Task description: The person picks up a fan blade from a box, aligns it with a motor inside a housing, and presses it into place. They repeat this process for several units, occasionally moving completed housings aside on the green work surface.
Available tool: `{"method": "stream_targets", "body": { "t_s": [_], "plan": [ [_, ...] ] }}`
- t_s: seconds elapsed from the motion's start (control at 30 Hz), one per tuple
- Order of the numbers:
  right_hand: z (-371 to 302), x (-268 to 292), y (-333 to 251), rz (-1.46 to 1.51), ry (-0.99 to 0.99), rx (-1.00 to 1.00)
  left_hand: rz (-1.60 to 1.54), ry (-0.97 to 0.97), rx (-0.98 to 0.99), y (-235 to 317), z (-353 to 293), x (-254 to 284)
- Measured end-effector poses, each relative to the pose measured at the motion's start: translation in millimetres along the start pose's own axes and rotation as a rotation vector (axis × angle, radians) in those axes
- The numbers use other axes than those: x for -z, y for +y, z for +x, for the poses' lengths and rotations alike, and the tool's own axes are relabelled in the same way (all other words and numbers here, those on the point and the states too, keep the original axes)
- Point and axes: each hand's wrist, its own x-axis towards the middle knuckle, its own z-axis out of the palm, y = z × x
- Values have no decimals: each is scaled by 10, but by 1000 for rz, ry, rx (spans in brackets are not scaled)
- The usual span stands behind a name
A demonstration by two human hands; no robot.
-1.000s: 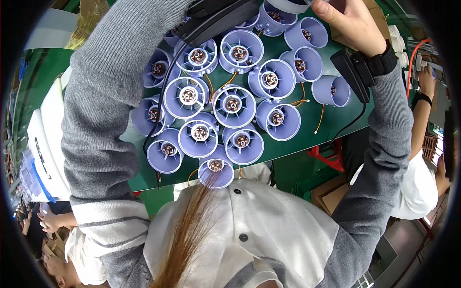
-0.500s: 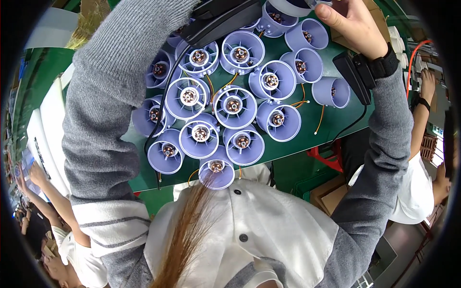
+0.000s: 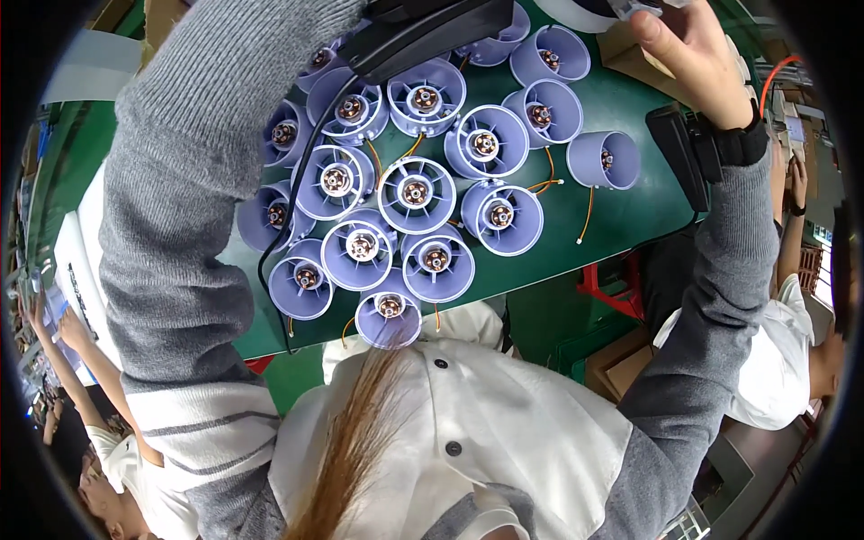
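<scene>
Fans: lilac ducted motor fans (image 3: pixel 415 193) crowd green counter (image 3: pixel 621 211), centre. Right hand (image 3: pixel 686 56) far right, pinching small clear part (image 3: pixel 641 7); left hand hidden, can't tell. Keep grip light, sleeves off fan wires.

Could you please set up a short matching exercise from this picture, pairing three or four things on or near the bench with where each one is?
Things:
1. right hand
2. lone fan housing
3. black box with cable
4. nearest fan housing

Places:
A. at the table's near edge, by the person's hair
B. raised at the top right of the view
C. apart from the cluster, on its right
D. beside the right wrist

Pairs: 1-B, 2-C, 3-D, 4-A
</scene>
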Motion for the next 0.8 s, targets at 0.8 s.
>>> {"method": "stream_targets", "body": {
  "t_s": [0.8],
  "plan": [
    [13,48,272,69,-33,168,-14,25,79,-51,-54,-113]
  ]
}}
